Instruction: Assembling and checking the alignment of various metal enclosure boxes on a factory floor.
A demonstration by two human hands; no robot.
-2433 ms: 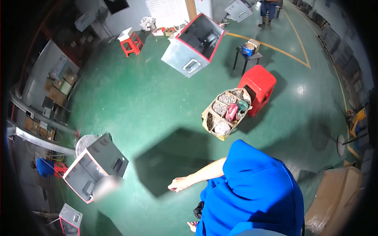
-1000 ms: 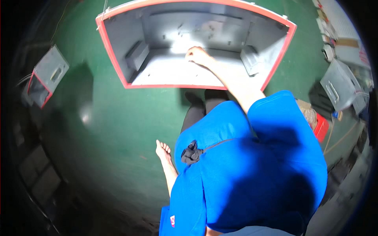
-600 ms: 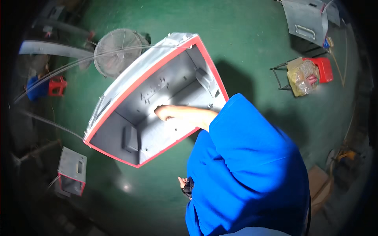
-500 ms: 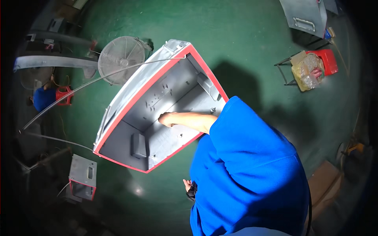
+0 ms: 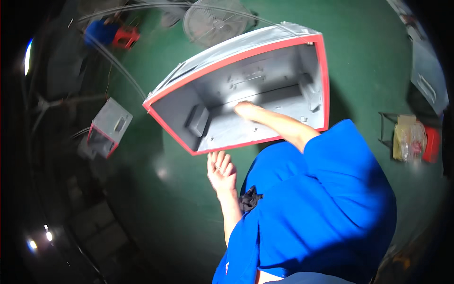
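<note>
A large grey metal box [image 5: 213, 144] with a red rim lies with its open side toward me. My right hand [image 5: 246, 110] reaches inside it, near the fold between the back wall and the lower wall. Its fingers are drawn together and slightly blurred, and what they hold, if anything, cannot be made out. Just outside the near red rim, my left hand [image 5: 222, 174] is turned palm up with curled fingers. Small shiny metal pieces [image 5: 218, 167] rest in it. Several small fittings and holes dot the inner walls.
A round floor fan [image 5: 217, 22] stands behind the box. A smaller grey box [image 5: 111, 124] with red edging is at left. At far left a person in blue [image 5: 100, 33] is by a red stool [image 5: 126, 37]. A bagged bundle [image 5: 410, 139] lies on a stand at right.
My view has turned, so the box appears farther right and higher. My left hand has risen from beside my body to the near rim. The right hand stays inside the box.
</note>
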